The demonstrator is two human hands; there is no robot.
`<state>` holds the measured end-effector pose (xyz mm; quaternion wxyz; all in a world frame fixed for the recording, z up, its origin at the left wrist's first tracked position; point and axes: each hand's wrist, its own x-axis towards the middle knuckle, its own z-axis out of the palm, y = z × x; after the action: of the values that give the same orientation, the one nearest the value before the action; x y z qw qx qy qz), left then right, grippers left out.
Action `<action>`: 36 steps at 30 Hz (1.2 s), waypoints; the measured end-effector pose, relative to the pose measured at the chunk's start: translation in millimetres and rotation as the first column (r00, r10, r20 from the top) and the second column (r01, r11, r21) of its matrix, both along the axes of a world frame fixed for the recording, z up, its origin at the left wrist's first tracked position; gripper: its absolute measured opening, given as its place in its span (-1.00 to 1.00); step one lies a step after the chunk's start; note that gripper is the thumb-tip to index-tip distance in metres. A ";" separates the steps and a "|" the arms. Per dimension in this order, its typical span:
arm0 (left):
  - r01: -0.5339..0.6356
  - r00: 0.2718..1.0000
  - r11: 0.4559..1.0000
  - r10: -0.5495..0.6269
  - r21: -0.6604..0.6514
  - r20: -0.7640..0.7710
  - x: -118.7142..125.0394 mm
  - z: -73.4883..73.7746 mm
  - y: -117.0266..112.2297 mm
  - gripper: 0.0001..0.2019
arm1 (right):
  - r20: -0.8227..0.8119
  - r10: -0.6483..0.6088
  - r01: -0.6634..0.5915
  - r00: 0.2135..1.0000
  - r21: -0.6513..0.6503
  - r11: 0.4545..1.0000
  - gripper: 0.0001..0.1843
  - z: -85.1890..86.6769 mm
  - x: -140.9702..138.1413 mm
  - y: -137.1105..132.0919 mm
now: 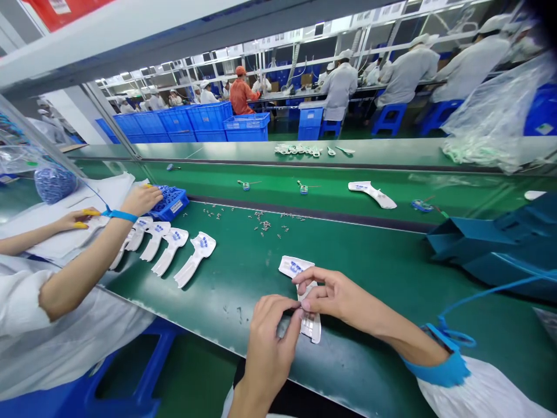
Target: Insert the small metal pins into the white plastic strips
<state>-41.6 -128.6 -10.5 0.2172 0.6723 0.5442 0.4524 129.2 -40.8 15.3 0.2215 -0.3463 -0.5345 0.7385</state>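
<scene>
My left hand (272, 342) and my right hand (335, 296) meet over a white plastic handle shell (311, 331) on the green bench. Thumb and forefinger of the left are pinched together; a tiny dark or metallic bit shows at their tips, too small to name. The right hand's fingers are curled, with its thumb against the same spot, and what they hold is hidden. Blue parts (296, 267) sit in the wide end of the shell, which my fingers partly cover. Beyond my hands lies a scatter of small metal pieces (265, 225).
At left, a co-worker's hand (141, 200) reaches to a blue parts bin (174, 203) beside several white shells (195, 258). A green conveyor (270, 194) behind carries small assemblies and another shell (373, 193). Teal bins (500, 238) stand right; a blue cord (491, 290) runs from my right wristband.
</scene>
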 end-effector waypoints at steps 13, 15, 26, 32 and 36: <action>-0.132 0.991 0.978 0.127 0.163 0.038 14.7 -5.2 3.1 -0.91 | 0.079 0.031 -0.039 0.996 0.098 0.994 -0.65 5.1 2.5 -0.2; -0.153 0.988 0.978 0.147 0.140 0.051 14.5 -6.4 3.0 -0.92 | 0.077 0.048 -0.056 0.996 0.107 0.993 -0.65 2.9 2.2 -0.2; -0.061 0.997 0.998 0.061 0.013 -0.046 9.5 -9.9 2.1 -0.75 | 0.356 0.043 -0.154 0.934 0.290 0.944 -0.67 12.3 6.1 -1.4; 0.025 0.959 0.989 -0.065 -0.147 -0.275 12.1 -9.2 6.5 -0.45 | 0.652 0.061 -0.429 0.756 0.422 0.799 -0.67 21.1 10.4 5.0; 0.016 0.952 0.981 -0.075 -0.193 -0.297 12.8 -8.9 7.4 -0.44 | 0.750 0.041 -0.523 0.660 0.420 0.741 -0.73 25.5 3.0 11.4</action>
<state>-28.9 -121.2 -19.4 0.2043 0.7225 0.5958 0.2852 132.2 -29.5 40.8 -0.0243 -0.4151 -0.8328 0.3653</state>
